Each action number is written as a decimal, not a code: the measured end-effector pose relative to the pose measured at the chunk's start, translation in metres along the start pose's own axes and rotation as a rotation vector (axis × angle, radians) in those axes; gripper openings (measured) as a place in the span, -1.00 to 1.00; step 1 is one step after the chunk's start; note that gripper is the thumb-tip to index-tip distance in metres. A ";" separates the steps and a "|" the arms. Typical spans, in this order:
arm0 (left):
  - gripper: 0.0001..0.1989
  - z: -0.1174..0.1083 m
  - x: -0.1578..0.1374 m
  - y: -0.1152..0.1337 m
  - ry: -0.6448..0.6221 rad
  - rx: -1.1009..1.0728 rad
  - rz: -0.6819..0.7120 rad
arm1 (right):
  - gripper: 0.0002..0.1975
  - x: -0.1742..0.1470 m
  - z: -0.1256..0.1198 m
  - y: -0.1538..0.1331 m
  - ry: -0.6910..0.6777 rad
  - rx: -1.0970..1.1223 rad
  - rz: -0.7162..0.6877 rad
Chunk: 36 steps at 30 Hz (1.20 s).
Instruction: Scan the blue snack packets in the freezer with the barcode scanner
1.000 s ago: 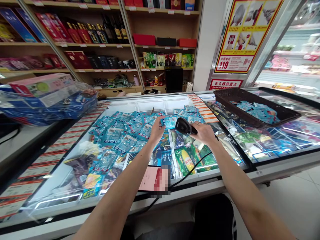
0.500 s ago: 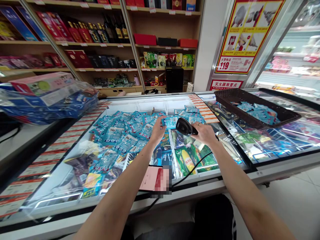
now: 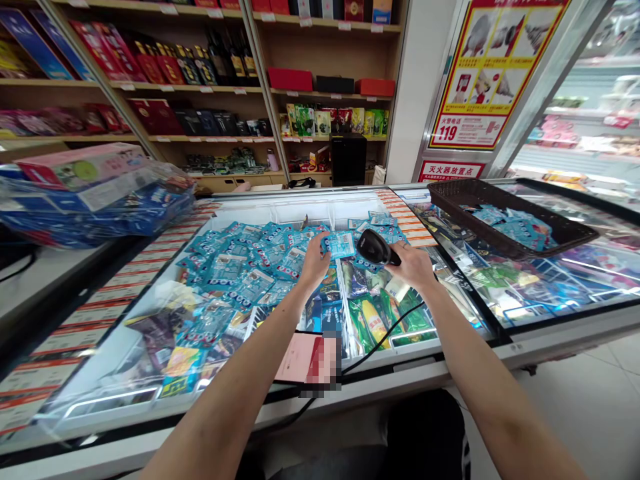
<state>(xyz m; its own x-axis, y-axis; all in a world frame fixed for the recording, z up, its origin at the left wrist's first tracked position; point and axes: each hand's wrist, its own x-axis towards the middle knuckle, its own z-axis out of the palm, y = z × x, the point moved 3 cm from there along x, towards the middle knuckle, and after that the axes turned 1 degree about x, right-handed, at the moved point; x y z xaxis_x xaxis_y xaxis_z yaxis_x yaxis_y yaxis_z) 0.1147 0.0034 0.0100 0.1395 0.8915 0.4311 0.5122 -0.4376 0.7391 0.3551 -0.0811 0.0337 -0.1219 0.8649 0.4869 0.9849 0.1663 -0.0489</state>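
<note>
My left hand (image 3: 316, 259) pinches a small blue snack packet (image 3: 343, 245) by its left end, above the freezer's glass top. In my right hand (image 3: 411, 265) is a black barcode scanner (image 3: 375, 247), gripped by its handle, its head pointing left at the packet with a small gap between them. Many similar blue packets (image 3: 250, 267) lie in a loose pile on the glass, to the left of and behind my hands. A black cable (image 3: 390, 333) runs from near my right hand down to the freezer's front edge.
A brown basket (image 3: 530, 252) holding blue packets sits on the right-hand freezer. Plastic-wrapped boxes (image 3: 95, 200) are stacked at left. A pink card-like item (image 3: 295, 357) lies at the front edge. Stocked shelves (image 3: 327, 93) stand behind, and frozen goods show through the glass.
The scanner and my right hand have shifted slightly right, opening a gap to the packet, whose face now shows more fully. My left hand keeps its hold almost in place.
</note>
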 end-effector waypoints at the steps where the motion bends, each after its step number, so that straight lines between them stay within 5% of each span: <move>1: -0.49 0.001 0.000 -0.001 0.011 0.049 0.025 | -0.64 0.000 0.000 0.002 0.000 -0.015 0.033; 6: -0.43 -0.003 -0.001 0.000 0.176 0.278 0.108 | -0.66 0.001 0.000 0.011 -0.044 -0.076 0.190; 13: -0.54 -0.026 0.001 -0.003 0.287 0.480 0.025 | -0.65 0.002 -0.002 0.018 -0.020 -0.080 0.273; 18: -0.67 -0.020 0.003 0.012 0.192 0.527 0.103 | -0.64 0.002 -0.003 0.019 -0.021 -0.080 0.267; 24: -0.57 0.027 -0.003 0.037 -0.090 0.455 0.168 | -0.64 0.002 -0.004 0.018 -0.032 -0.078 0.276; 28: -0.46 0.049 -0.006 0.043 -0.078 0.482 0.149 | -0.64 0.003 -0.003 0.019 -0.031 -0.071 0.279; 32: -0.43 0.050 -0.001 0.036 -0.180 0.424 0.041 | -0.63 0.003 -0.002 0.020 -0.034 -0.059 0.266; 36: -0.47 0.028 0.006 0.017 -0.236 0.106 -0.068 | -0.63 0.003 -0.001 0.018 -0.044 -0.058 0.251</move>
<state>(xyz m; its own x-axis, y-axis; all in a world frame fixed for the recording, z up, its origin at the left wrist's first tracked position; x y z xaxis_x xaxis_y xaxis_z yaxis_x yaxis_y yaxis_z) 0.1480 0.0045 0.0100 0.2892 0.9266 0.2405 0.6115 -0.3721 0.6983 0.3724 -0.0759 0.0352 0.1234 0.8957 0.4271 0.9902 -0.0824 -0.1132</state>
